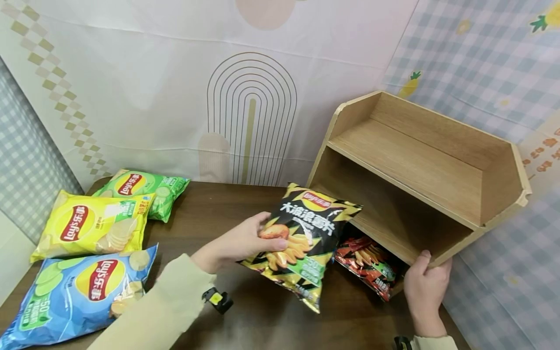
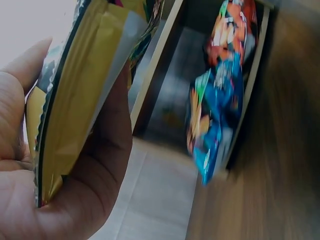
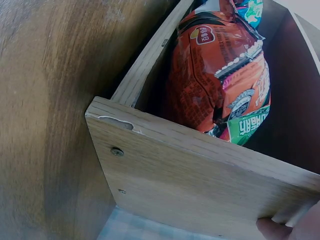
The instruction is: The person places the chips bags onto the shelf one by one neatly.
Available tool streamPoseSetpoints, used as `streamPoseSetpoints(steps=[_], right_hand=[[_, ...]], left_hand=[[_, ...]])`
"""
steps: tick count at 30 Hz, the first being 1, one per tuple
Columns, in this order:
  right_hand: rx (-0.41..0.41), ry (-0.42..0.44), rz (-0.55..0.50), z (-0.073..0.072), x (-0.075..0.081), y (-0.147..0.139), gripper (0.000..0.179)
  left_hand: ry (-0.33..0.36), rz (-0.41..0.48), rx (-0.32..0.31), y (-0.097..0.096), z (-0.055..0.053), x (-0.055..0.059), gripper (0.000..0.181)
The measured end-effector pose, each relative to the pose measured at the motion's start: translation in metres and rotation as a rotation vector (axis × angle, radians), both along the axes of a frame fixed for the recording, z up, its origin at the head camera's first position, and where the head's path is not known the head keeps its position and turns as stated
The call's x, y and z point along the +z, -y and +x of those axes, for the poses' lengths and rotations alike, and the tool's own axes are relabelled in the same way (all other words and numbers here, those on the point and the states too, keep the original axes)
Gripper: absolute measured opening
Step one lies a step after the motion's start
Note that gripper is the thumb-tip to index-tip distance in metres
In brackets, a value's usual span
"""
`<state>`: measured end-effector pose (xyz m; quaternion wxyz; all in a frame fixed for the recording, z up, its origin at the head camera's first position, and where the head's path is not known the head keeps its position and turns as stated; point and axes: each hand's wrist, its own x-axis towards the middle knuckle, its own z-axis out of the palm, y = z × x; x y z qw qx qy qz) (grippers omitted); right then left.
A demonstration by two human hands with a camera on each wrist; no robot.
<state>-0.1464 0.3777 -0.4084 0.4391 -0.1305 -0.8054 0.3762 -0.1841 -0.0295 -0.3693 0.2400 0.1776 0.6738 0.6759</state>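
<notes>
My left hand (image 1: 242, 243) holds a black and gold bag of potato chips (image 1: 312, 231), thumb across its front, before the left part of a wooden shelf unit (image 1: 430, 158). Seen from the left wrist, the bag's gold back seam (image 2: 82, 95) lies between thumb and fingers. My right hand (image 1: 424, 287) grips the unit's right side panel, its thumb at the front edge of the middle board. In the bottom compartment lies a red chip bag (image 1: 367, 265). A blue chip bag (image 2: 220, 110) lies beside it in the left wrist view.
Left on the dark wooden table (image 1: 201, 214) lie a green chip bag (image 1: 164, 194), a yellow one (image 1: 98, 223) and a blue one (image 1: 70, 291). Patterned cloth (image 1: 175, 97) hangs behind. A screw (image 3: 117, 151) shows in the unit's side panel.
</notes>
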Motion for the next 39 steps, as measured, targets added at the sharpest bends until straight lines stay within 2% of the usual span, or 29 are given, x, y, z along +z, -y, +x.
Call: streamPoseSetpoints(steps=[3, 7, 11, 13, 15, 18, 21, 25, 29, 32, 39], right_hand=[[-0.007, -0.008, -0.001, 0.0, 0.0, -0.001, 0.046], [-0.016, -0.008, -0.002, 0.0, 0.0, -0.001, 0.044], [-0.015, -0.009, 0.004, 0.0, -0.001, -0.001, 0.043], [-0.014, -0.011, 0.006, 0.0, -0.001, 0.0, 0.044], [-0.004, -0.007, 0.004, 0.001, -0.001, 0.001, 0.044], [0.005, 0.009, -0.004, 0.001, -0.002, 0.002, 0.043], [0.013, 0.012, -0.001, 0.001, -0.002, 0.001, 0.043], [0.004, -0.013, 0.014, 0.002, -0.001, -0.001, 0.042], [0.002, -0.023, 0.02, 0.003, 0.0, -0.003, 0.042], [0.002, -0.019, 0.02, 0.003, 0.0, -0.003, 0.042], [-0.008, 0.001, 0.001, 0.002, -0.001, -0.001, 0.042]], left_hand=[[0.018, 0.071, -0.025, -0.026, -0.005, 0.003, 0.071], [0.052, 0.133, -0.018, -0.059, -0.011, 0.006, 0.075], [0.06, 0.165, 0.001, -0.082, -0.019, 0.01, 0.085], [0.055, 0.19, -0.009, -0.09, -0.024, 0.011, 0.084], [0.073, 0.229, -0.02, -0.094, -0.028, 0.011, 0.083], [0.143, 0.309, -0.034, -0.093, -0.033, 0.005, 0.077], [0.214, 0.409, -0.02, -0.09, -0.036, -0.002, 0.073], [0.234, 0.511, 0.021, -0.092, -0.035, -0.005, 0.066], [0.246, 0.533, 0.106, -0.095, -0.031, -0.003, 0.057], [0.253, 0.537, 0.14, -0.097, -0.029, -0.001, 0.052], [0.242, 0.59, 0.095, -0.102, -0.031, 0.006, 0.048]])
